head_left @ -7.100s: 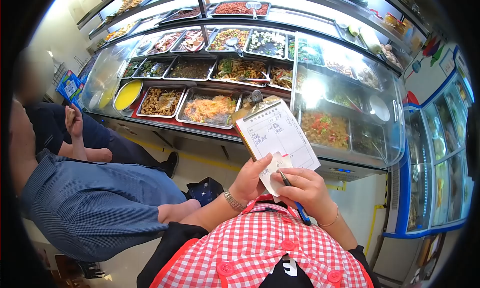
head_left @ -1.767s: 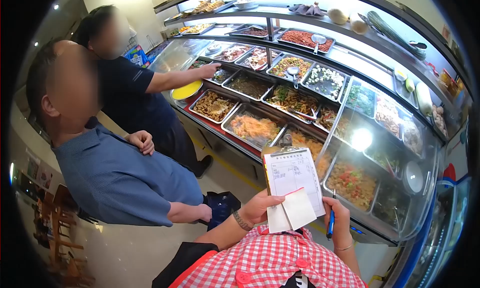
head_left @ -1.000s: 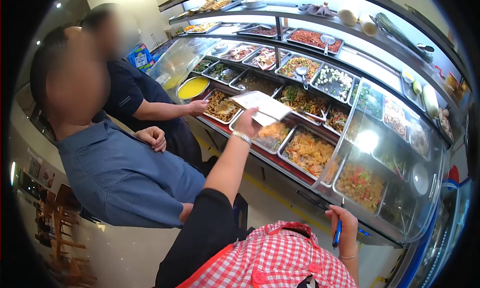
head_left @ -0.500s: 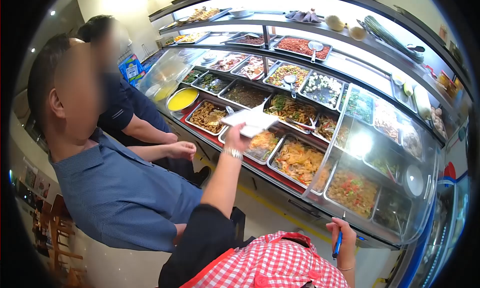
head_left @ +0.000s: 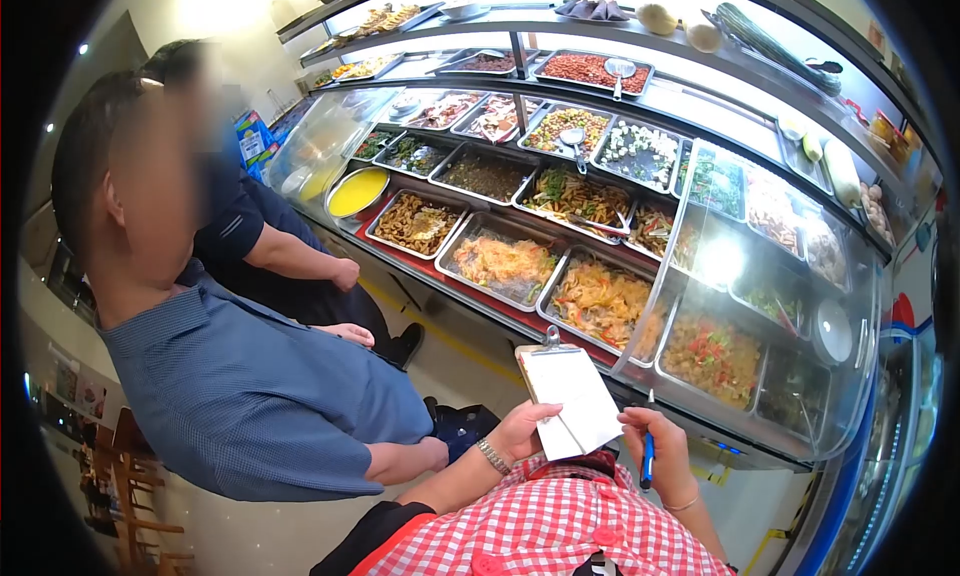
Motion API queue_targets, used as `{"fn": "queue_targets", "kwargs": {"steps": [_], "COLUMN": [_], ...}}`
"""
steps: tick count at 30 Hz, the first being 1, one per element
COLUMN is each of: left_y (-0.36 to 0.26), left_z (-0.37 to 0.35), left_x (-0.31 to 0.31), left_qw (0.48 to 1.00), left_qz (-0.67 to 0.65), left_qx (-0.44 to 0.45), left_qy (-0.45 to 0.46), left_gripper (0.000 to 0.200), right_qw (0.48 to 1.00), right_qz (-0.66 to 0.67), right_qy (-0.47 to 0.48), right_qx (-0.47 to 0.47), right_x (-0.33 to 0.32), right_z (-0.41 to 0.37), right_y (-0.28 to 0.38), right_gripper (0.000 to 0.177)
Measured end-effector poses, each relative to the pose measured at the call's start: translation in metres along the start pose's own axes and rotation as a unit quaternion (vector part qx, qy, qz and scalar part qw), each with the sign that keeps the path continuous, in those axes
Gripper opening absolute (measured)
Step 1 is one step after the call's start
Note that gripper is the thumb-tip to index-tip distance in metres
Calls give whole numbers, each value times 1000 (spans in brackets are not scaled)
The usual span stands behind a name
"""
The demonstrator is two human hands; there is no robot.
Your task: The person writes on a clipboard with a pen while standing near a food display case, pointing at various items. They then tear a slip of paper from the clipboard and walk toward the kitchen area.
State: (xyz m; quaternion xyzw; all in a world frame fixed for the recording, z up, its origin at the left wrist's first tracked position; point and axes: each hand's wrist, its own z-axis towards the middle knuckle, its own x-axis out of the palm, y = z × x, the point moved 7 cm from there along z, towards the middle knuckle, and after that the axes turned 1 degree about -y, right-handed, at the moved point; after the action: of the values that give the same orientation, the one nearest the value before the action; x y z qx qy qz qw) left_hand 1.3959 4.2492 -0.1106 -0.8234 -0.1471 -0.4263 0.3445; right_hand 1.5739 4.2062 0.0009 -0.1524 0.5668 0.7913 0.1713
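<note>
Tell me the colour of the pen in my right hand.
The pen is blue with some dark parts, seen in the head view.

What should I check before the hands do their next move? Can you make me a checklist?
1. Left hand holding the clipboard: ok.
2. Metal clip at the clipboard's top edge: ok.
3. Right hand holding the blue pen: ok.
4. Blue pen touching the white paper: not ok, it is off to the side.
5. Any writing on the white paper: cannot tell, it looks too bright.
</note>
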Motion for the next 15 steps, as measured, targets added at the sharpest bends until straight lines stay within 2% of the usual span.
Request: {"fn": "queue_targets", "kwargs": {"steps": [1,4,8,15], "left_y": [-3,-10,-11,-4], "left_z": [-1,-5,-7,-10], "left_x": [4,16,18,13], "left_qw": [1000,999,999,1000], "left_qz": [5,4,1,12], "left_qx": [8,30,40,6], "left_qy": [6,20,26,25], "left_gripper": [44,44,45,44], "right_qw": [999,999,997,996], "right_qz": [24,-27,-31,-48], "right_qy": [-32,26,46,61], "right_qx": [2,-30,-62,-49], "right_x": [4,15,25,26], "right_z": [0,2,-1,-10], "right_y": [-3,12,25,31], "right_gripper": [20,23,24,22]}}
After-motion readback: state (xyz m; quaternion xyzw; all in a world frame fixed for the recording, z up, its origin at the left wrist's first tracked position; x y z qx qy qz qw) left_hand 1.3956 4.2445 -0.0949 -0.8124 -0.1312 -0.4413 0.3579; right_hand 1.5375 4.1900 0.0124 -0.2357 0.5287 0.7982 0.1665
